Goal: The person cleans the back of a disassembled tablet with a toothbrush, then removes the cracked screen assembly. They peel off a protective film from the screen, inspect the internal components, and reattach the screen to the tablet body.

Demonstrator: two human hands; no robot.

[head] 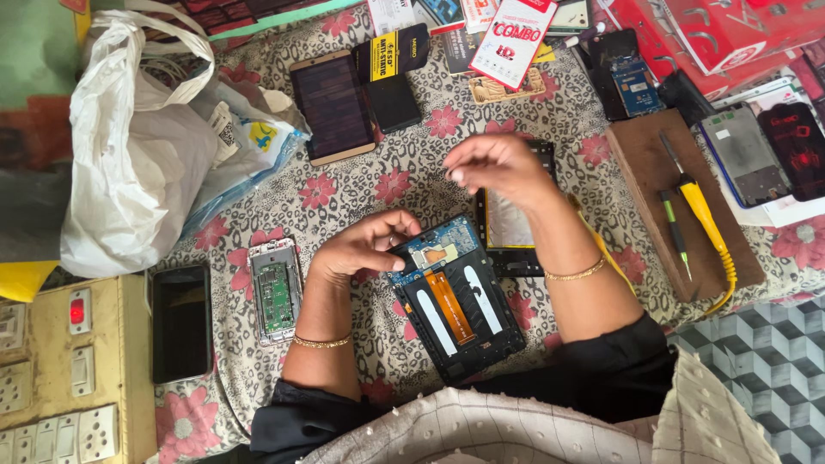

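An opened tablet (460,305) lies back-up in front of me, showing a blue circuit board, an orange ribbon cable and two white strips. My left hand (365,245) rests on its upper left corner, fingers curled against the board. Raised above the cloth, my right hand (494,165) has its fingertips pinched together; whether something tiny sits between them is too small to tell. Just beyond the tablet lies a black tablet frame (509,225), partly hidden by my right forearm.
A wooden board (640,167) at right carries a yellow-handled tool (705,215) and a green screwdriver (675,228). An opened phone (276,290) and a dark phone (181,322) lie at left, a white plastic bag (129,146) behind them. A switchboard (69,369) sits bottom left.
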